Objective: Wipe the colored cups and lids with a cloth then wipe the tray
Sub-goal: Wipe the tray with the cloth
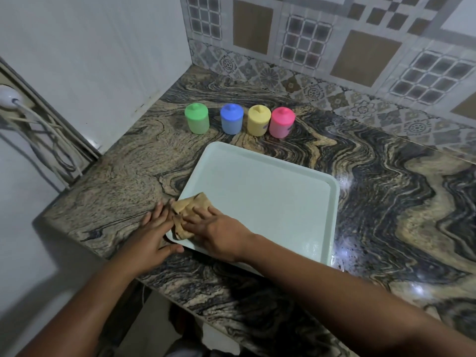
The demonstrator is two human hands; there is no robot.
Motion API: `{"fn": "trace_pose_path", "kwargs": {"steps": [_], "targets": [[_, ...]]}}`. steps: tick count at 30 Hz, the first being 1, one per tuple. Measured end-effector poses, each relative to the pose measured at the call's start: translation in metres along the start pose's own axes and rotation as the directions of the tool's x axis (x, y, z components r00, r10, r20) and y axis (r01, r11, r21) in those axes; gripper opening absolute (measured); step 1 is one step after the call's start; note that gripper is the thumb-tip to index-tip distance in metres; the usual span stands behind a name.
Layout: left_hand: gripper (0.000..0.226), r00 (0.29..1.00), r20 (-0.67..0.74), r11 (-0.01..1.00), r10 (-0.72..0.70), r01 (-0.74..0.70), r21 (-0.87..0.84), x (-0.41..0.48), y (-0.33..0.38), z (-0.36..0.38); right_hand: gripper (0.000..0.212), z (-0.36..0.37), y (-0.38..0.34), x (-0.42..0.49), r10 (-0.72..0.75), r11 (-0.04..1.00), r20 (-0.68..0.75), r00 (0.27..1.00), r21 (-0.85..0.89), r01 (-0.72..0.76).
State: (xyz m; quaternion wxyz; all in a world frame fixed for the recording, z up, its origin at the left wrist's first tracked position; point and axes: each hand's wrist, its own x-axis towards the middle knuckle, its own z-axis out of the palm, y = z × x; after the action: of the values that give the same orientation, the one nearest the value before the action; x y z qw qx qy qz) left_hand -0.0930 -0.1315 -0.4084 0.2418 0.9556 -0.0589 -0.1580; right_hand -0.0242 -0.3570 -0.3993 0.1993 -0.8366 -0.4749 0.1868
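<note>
A pale green tray [260, 191] lies on the marbled counter. A crumpled tan cloth [186, 207] sits on the tray's near left corner. My right hand [219, 230] lies flat on the cloth with fingers straight, pressing it onto the tray. My left hand [154, 233] rests on the counter against the tray's left edge, thumb touching the near rim. Behind the tray stand lidded cups in a row: green [196, 118], blue [231, 119], yellow [259, 120] and pink [282, 122].
The counter [386, 202] meets a white wall on the left and a patterned tile wall at the back. Cables and a plug [10, 99] hang at the far left. The counter's front edge runs diagonally below my arms.
</note>
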Motion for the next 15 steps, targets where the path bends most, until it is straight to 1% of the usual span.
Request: {"fn": "trace_pose_path", "kwargs": {"steps": [4, 6, 8, 11, 15], "targets": [[0.082, 0.999, 0.051, 1.000, -0.003, 0.003, -0.004, 0.000, 0.007, -0.007, 0.048, -0.004, -0.002, 0.001, 0.009, 1.000, 0.020, 1.000, 0.017, -0.010], [0.075, 0.999, 0.043, 0.999, -0.002, 0.001, 0.032, -0.001, 0.008, -0.007, 0.049, -0.004, -0.005, 0.000, 0.010, 1.000, 0.037, 0.999, -0.004, -0.010], [0.080, 0.999, 0.041, 0.996, 0.003, -0.006, 0.087, -0.003, 0.008, -0.004, 0.051, -0.001, -0.010, -0.007, 0.017, 1.000, 0.050, 0.999, -0.013, -0.016], [0.087, 0.998, 0.054, 0.988, -0.013, 0.005, 0.156, -0.006, 0.008, -0.002, 0.049, 0.006, -0.015, -0.031, 0.043, 0.996, 0.015, 0.999, 0.075, -0.044], [0.088, 0.998, 0.056, 0.987, -0.036, 0.027, 0.157, -0.007, 0.006, -0.003, 0.049, 0.010, -0.010, -0.071, 0.082, 0.990, -0.029, 0.996, 0.115, -0.078]]}}
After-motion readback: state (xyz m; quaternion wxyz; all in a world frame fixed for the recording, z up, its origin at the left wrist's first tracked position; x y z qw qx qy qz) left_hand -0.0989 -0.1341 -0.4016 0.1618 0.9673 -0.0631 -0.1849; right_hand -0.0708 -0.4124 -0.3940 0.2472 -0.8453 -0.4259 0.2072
